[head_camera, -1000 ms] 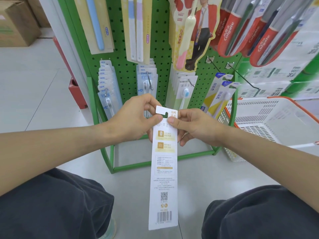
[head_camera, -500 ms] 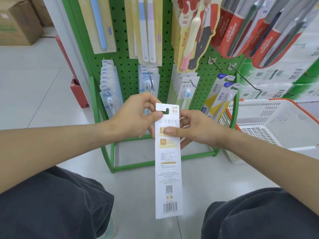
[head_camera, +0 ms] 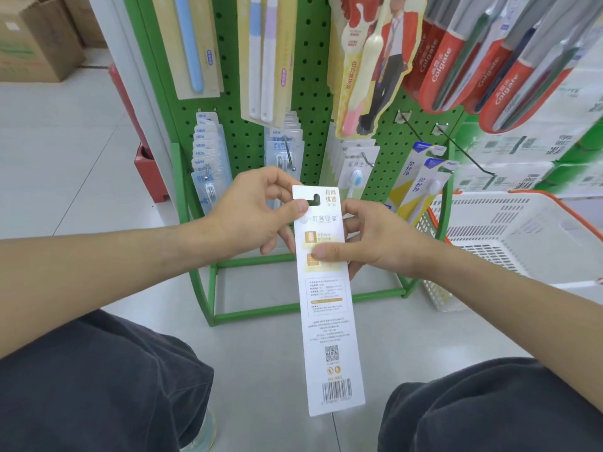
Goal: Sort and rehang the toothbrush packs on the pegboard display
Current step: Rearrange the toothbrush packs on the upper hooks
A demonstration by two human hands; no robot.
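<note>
long white toothbrush pack (head_camera: pixel 328 301) at frame centre, printed back up, hang slot on top. left hand (head_camera: pixel 251 213) pinching the top edge beside the slot, right hand (head_camera: pixel 368 243) pinching mid-card. flip face-out, keep slot clear, thread onto bare hook (head_camera: pixel 470 158) on green pegboard (head_camera: pixel 313 93), upper right.

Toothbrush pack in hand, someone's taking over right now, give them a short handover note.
Left hand: pinches the white toothbrush pack by its top, thumb just below the hang hole.
Right hand: grips the pack's upper part, thumb across its printed back.
The pack hangs upright in front of the green pegboard, its back facing the camera.
Done: this pack is off any hook and in hand.
Left: choose its hook and hang it. Two bare hooks stick out at lower right, near the white basket.
</note>
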